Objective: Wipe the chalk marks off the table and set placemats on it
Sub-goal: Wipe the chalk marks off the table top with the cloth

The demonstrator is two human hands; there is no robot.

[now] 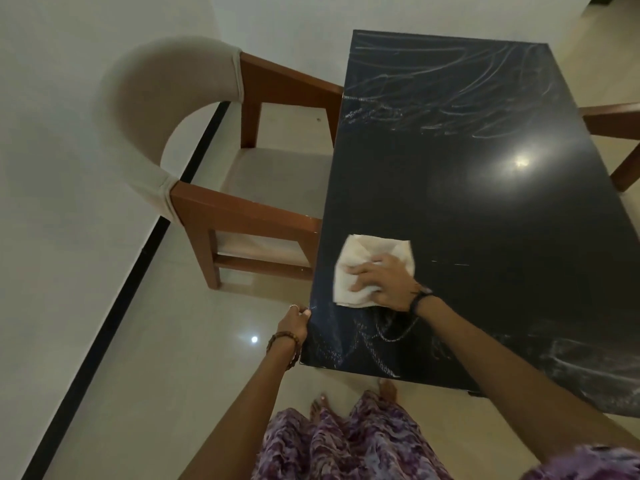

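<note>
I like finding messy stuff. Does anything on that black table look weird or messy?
Yes. White chalk scribbles cover the far end of the black table, and more sit at the near edge. The middle looks clean. The right hand presses a white cloth on it; the left hand holds the table's corner.

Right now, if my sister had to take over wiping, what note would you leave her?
Right hand: pressing the cloth flat on the table, near the left edge.
Left hand: gripping the table's left edge near the close corner.
Done: the middle of the table looks wiped.
Left: chalk marks across the far end, more chalk at the near end just below the cloth, and smears at the near right. No placemats in view, so find them and set them once the chalk is gone.
</note>
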